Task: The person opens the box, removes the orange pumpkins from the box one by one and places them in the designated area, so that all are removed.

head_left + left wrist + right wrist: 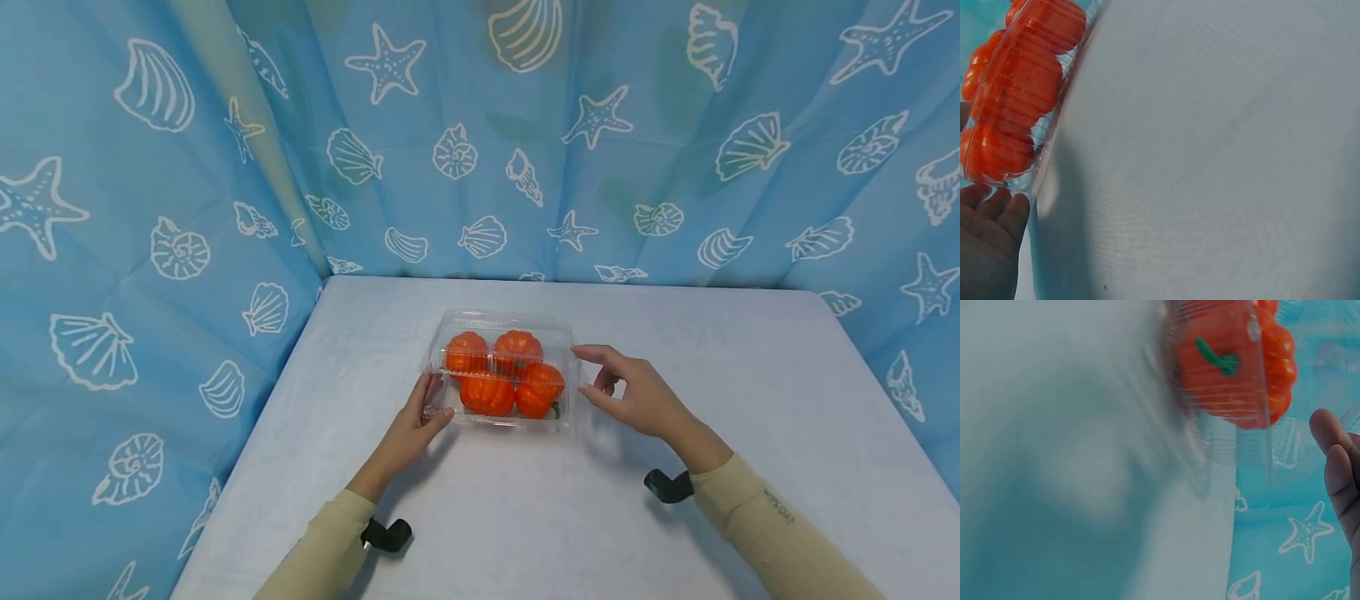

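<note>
A clear plastic clamshell box (480,423) sits on the table, holding several glossy orange-red bell peppers (487,394). One pepper (1213,369) shows its curved green stem through the ribbed wall in the right wrist view. My left hand (411,429) grips the box's left end, thumb at the front corner and fingers along the side. In the left wrist view, the left fingertips (1016,209) are right at the box's end. Beside the right edge is my right hand (633,392), with index finger and thumb spread apart and nothing visible between them.
The box stands toward the back half of a table (495,508) covered in white cloth. Behind and to the left hangs a blue curtain (450,100) printed with shells and starfish. A dark wrist mount (667,486) sticks out from the right wrist, another (388,535) from the left.
</note>
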